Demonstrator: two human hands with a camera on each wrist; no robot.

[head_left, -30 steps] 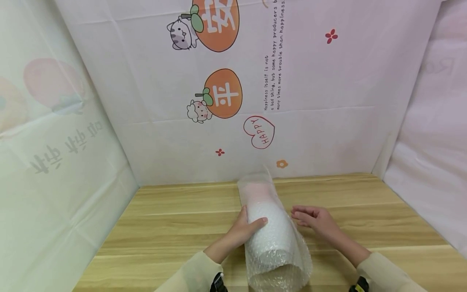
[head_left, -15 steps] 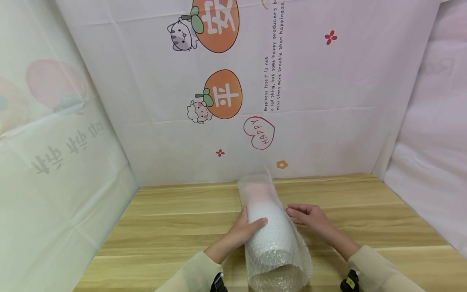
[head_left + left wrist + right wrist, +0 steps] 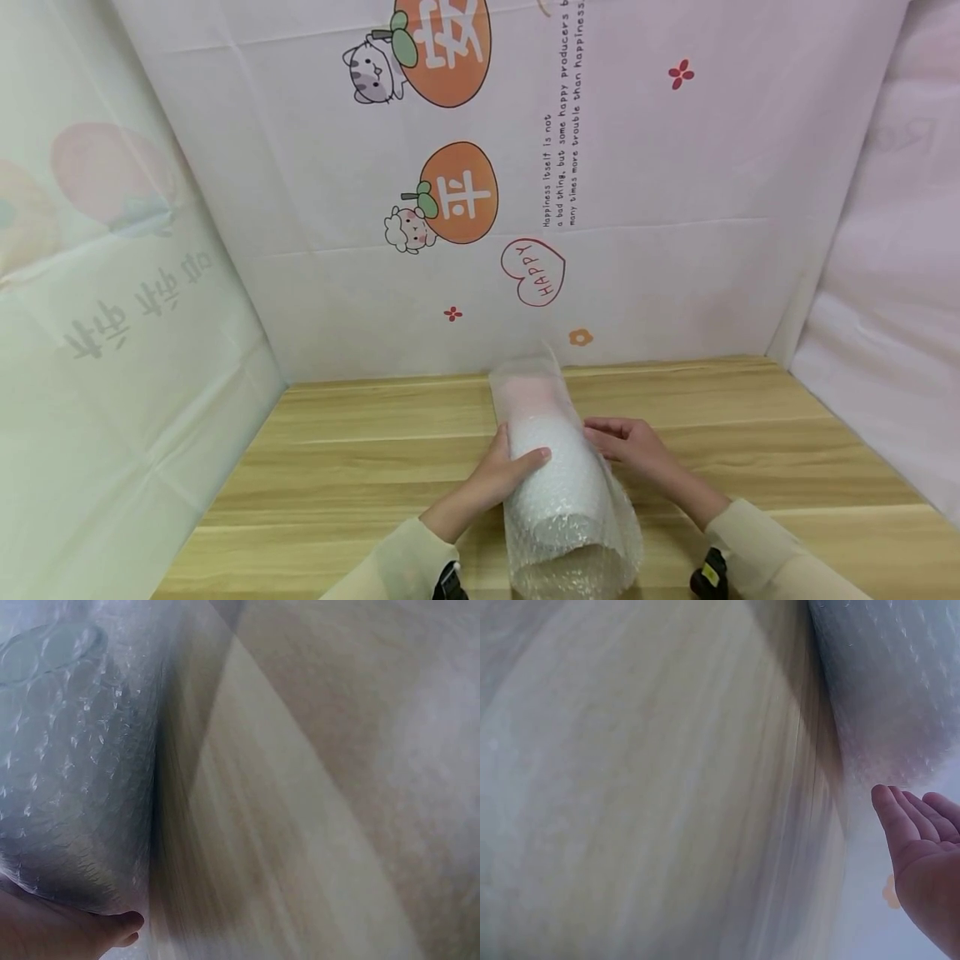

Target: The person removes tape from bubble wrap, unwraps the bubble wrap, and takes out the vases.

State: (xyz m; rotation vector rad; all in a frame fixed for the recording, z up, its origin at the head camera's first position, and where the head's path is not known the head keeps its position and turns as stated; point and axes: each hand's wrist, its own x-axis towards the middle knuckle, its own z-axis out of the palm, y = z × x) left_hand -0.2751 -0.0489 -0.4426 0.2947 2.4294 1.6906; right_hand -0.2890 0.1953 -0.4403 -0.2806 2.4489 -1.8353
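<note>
A roll of clear bubble wrap lies lengthwise on the table, its near end loose and gaping. A pinkish tint shows through its far part; what causes it I cannot tell. My left hand grips the roll from the left, thumb across the top and fingers down its side. In the left wrist view, that hand shows at the bottom corner beside the bubbles. Fingers extended, my right hand touches the roll's right side. The right wrist view shows this hand with fairly straight fingers near the wrap.
The wood-grain table runs back to a white printed cloth. More white cloth hangs at the left side and the right side. The wrap's far tip reaches that back cloth.
My right hand has moved left, from apart from the roll to touching its right side. The left hand and the bubble wrap have stayed in place.
</note>
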